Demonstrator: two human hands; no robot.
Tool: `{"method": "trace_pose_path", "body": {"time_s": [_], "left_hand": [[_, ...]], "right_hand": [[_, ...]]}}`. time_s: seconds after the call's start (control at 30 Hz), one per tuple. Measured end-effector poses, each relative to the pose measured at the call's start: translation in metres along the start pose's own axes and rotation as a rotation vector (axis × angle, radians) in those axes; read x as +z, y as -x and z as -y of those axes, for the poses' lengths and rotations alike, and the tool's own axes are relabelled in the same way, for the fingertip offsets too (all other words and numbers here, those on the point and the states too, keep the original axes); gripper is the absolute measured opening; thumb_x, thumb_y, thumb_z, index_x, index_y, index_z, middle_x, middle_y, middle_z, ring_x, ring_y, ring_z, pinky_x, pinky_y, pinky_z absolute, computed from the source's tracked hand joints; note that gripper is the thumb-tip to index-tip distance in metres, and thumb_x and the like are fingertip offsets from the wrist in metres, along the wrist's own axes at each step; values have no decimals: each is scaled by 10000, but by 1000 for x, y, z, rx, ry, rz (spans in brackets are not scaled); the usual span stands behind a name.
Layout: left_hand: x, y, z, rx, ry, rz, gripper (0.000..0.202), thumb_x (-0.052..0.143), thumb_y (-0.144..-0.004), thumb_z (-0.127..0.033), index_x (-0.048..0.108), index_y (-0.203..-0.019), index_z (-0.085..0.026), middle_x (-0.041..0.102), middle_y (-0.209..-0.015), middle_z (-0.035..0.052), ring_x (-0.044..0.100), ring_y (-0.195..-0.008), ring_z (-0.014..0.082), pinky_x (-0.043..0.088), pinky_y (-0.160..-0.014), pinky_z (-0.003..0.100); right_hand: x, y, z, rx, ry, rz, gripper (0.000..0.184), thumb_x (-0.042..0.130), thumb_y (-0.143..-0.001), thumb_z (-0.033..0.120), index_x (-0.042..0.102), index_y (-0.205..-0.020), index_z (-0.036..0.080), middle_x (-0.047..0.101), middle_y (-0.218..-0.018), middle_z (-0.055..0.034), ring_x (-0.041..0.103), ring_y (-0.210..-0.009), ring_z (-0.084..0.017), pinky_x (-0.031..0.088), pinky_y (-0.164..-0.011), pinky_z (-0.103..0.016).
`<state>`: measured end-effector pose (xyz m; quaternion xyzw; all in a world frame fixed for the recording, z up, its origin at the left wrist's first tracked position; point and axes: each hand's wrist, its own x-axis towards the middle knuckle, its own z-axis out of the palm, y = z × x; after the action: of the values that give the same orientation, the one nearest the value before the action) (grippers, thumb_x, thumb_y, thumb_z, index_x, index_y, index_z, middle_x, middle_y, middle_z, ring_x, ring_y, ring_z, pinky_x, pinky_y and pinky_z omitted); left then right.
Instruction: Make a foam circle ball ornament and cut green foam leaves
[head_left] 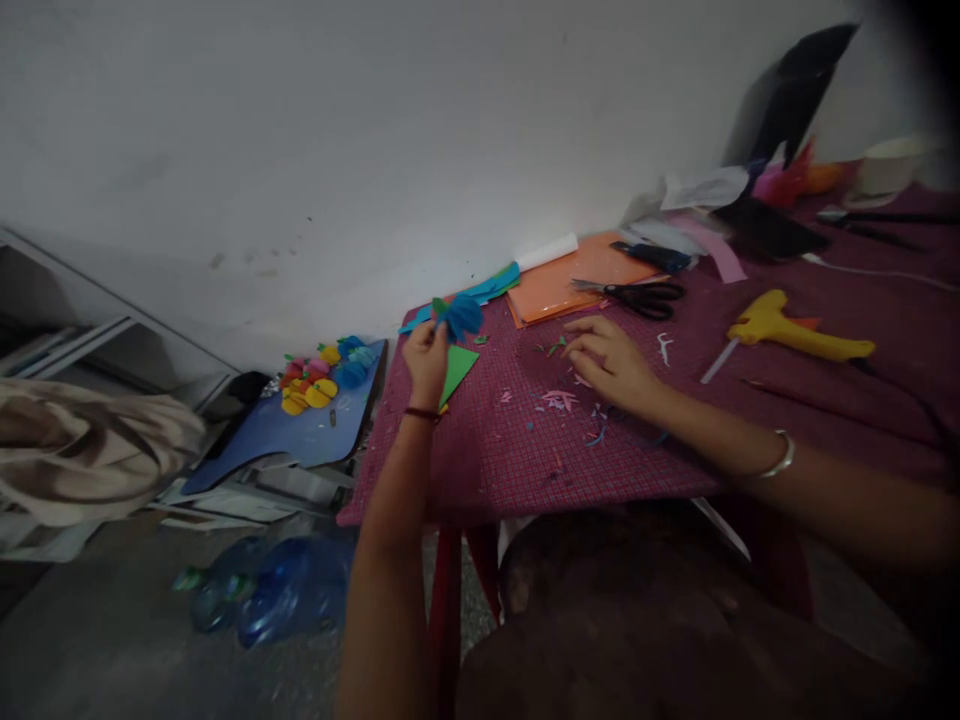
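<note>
Between the fingertips of my left hand [425, 362] is a blue paper pumpkin [463, 316] with a bit of green at its top, lifted over the table's left side. A green paper sheet [459, 370] lies just beside that hand. My right hand [609, 365] hovers over paper scraps [559, 400] on the checked red tablecloth [517, 470], its fingers apart and holding nothing. Black-handled scissors [645, 296] lie beyond the right hand, partly on orange paper sheets [555, 285].
A yellow glue gun [795, 330] rests at the right, its cord trailing off. On a blue board [300, 435] at the left sit several finished paper pumpkins [321, 390]. Large plastic bottles [292, 590] lie on the floor. A wall [375, 150] borders the table's back.
</note>
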<state>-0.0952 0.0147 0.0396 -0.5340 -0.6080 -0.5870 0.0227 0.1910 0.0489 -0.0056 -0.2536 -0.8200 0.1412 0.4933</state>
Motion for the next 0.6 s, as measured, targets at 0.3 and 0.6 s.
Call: {"method": "trace_pose_path", "body": {"time_s": [0.3,0.6], "left_hand": [[-66,-43,110,-352,-256,-25,203,601,-871,-275,649,-974,-106,647,-974,63,612,-885,196,521,-783,350],[-61,-23,161,-465,-160,13,365,566,-902,-344,553,-1217,-160,580,-1223,106,602,-1041,222,530,-868,434]], "right_hand": [[11,5,-10,-10,-2,86,147,507,-850,237,639,-795,203,627,-1027,-90,607,-978,-256,494,-877,-463],[13,7,-18,-30,-13,112,137,506,-848,231,628,-787,222,642,-975,-77,613,-955,-245,501,-867,-455]]}}
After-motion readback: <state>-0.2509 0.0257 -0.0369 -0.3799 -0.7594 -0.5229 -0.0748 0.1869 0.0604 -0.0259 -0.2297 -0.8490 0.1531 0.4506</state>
